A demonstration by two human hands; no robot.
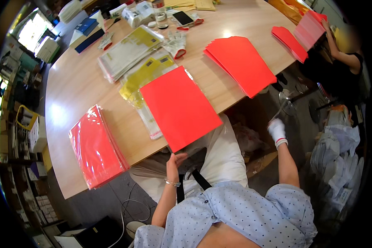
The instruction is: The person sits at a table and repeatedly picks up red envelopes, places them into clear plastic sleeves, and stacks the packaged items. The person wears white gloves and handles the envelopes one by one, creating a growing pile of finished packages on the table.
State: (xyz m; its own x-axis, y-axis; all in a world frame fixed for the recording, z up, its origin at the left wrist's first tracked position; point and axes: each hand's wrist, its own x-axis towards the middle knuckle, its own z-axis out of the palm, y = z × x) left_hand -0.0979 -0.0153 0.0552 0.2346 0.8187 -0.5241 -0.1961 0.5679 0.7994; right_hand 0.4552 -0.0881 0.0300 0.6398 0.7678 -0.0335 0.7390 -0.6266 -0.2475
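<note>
A red sheet [180,109] in a clear plastic sleeve lies at the table's near edge, its lower corner jutting past it. Just beneath that corner is my left hand [175,163], bare, with its fingers stretched out. Whether it touches the sleeve I cannot tell. Off to the right, beyond the table edge, my right hand [277,130] wears a white glove and is closed. A thin pale strip [279,109] rises from its fingers. Clear sleeves with yellow print [146,70] lie partly under the red sheet.
Wrapped red sheets [97,149] are stacked at the left, loose red sheets [242,62] at the right. Farther back lie more sleeves [130,51], work gloves [176,42], a phone [183,18] and a glass [159,16]. A co-worker [339,58] handles red sheets at the far right, above plastic bags [339,153].
</note>
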